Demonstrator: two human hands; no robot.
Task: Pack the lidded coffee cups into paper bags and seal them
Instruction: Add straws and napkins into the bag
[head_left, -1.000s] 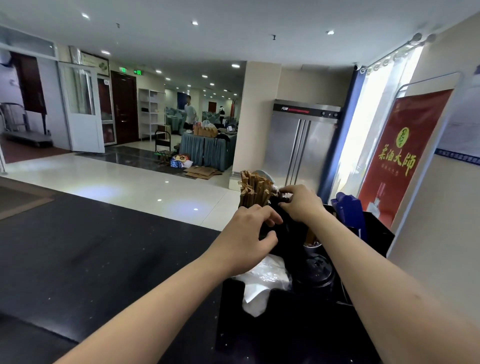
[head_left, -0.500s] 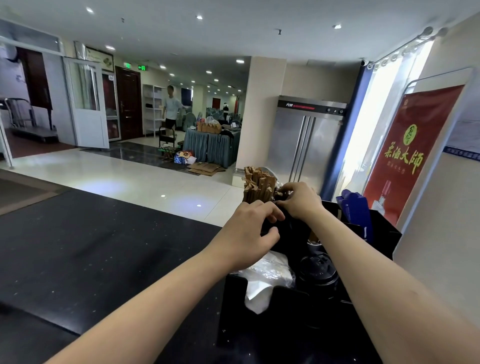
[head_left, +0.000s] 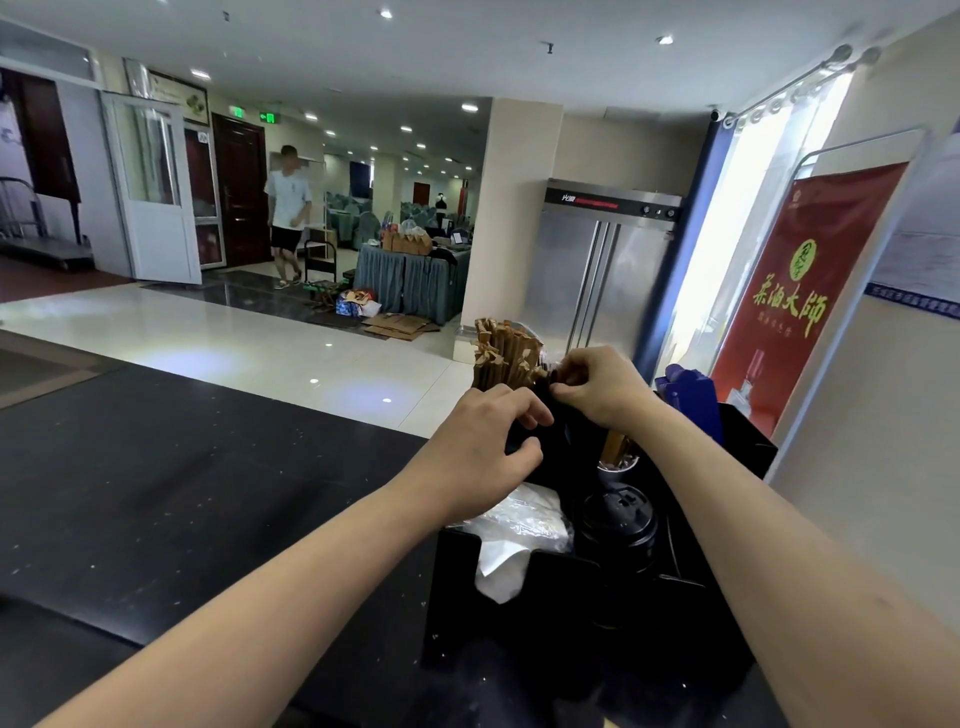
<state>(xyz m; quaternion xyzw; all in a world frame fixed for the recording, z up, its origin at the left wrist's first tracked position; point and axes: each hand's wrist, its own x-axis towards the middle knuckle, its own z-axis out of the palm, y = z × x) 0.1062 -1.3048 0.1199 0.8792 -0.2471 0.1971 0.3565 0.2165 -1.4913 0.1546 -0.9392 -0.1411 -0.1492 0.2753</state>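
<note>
Two hands, left (head_left: 480, 447) and right (head_left: 597, 387), are seen over one black desk (head_left: 156, 483). One black-lidded coffee cup (head_left: 618, 519) is counted in one black organiser (head_left: 545, 613), beside one white plastic wrapper (head_left: 514, 540). One bundle of brown paper-wrapped sticks (head_left: 501, 353), too many to be counted, is shown. One red banner (head_left: 795, 296), one steel refrigerator (head_left: 602, 265) and one person (head_left: 287, 213) are pictured beyond.

A black counter (head_left: 156, 493) carries a black organizer (head_left: 519, 623) holding white napkins (head_left: 506, 566) and a bundle of brown paper-wrapped sticks (head_left: 501, 353). Behind stand a steel refrigerator (head_left: 602, 270), a red banner (head_left: 810, 291), and a draped table (head_left: 410, 278); a person (head_left: 287, 213) walks near a white door (head_left: 153, 192).
</note>
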